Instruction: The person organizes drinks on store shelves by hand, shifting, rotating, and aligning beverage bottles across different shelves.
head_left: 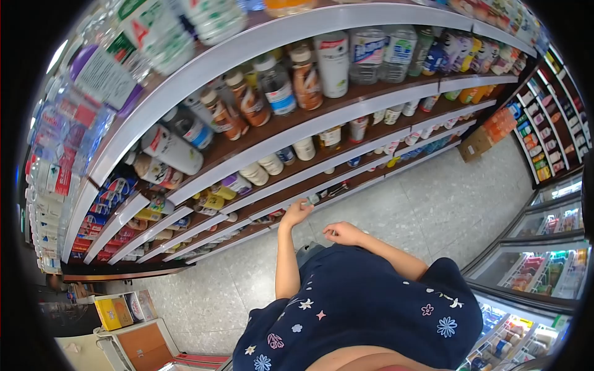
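Note:
My left hand [297,212] reaches to a low shelf, its fingers closed on a small bottle [314,198] with a pale green part at the near end and a dark part beyond. The bottle is small in view, and my fingers hide some of it. In front of my body hangs my right hand [344,234], with its fingers loosely curled in and nothing visible in them. Next to the bottle, several small dark items [337,188] lie on the same low shelf [291,203].
Curved shelves carry several brown-labelled bottles [307,77], white bottles [331,65] and clear bottles [367,55]. A cardboard box [475,145] stands on the grey tiled floor [427,204] at the shelf's far end. Glass-door coolers [538,266] line the right; a yellow box [113,313] is lower left.

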A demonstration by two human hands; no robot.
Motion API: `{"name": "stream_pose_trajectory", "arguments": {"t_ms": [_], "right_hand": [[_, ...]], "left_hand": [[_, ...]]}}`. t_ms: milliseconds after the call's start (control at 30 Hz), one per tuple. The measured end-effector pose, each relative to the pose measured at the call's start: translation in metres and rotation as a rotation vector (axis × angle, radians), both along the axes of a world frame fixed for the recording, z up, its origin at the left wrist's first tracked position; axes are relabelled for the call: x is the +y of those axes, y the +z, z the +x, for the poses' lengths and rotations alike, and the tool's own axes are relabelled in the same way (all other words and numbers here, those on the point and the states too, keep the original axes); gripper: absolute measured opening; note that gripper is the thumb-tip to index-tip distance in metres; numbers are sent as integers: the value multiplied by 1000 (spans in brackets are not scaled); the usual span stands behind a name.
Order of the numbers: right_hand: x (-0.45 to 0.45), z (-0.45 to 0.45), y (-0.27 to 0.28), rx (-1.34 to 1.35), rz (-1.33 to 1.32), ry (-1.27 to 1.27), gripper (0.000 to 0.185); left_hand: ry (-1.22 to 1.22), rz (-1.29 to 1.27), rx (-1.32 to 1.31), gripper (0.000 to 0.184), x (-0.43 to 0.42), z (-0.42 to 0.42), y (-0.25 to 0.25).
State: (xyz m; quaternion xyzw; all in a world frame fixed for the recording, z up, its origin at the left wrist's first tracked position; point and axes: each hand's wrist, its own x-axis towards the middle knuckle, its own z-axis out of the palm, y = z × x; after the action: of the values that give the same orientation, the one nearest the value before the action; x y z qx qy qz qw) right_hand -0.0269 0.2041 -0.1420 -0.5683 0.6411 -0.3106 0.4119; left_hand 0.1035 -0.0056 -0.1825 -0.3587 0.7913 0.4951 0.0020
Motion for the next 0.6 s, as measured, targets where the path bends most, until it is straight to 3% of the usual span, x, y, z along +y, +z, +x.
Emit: {"name": "stream_pose_trajectory", "arguments": {"t_ms": [100, 133, 233, 333, 433, 500, 600], "right_hand": [[29, -38, -4, -79, -3, -79, 28], [39, -50, -4, -110, -6, -118, 29], [64, -81, 0, -95, 3, -217, 28], [87, -100, 7, -154, -71, -287, 25], [104, -107, 12, -431, -172, -425, 20], [110, -117, 12, -548, -131, -546, 19], [128, -132, 9, -619, -182, -686, 18]], "left_hand": [[-119, 248, 149, 35, 39, -47, 10], [-126, 183, 138, 19, 51, -62, 18], [-172, 96, 249, 13, 77, -97, 46], [-230, 93, 267, 11, 99, -127, 75], [-356, 95, 355, 12, 127, -160, 88], [-460, 130, 190, 12, 149, -178, 114], [-480, 161, 148, 17, 180, -209, 139]]}}
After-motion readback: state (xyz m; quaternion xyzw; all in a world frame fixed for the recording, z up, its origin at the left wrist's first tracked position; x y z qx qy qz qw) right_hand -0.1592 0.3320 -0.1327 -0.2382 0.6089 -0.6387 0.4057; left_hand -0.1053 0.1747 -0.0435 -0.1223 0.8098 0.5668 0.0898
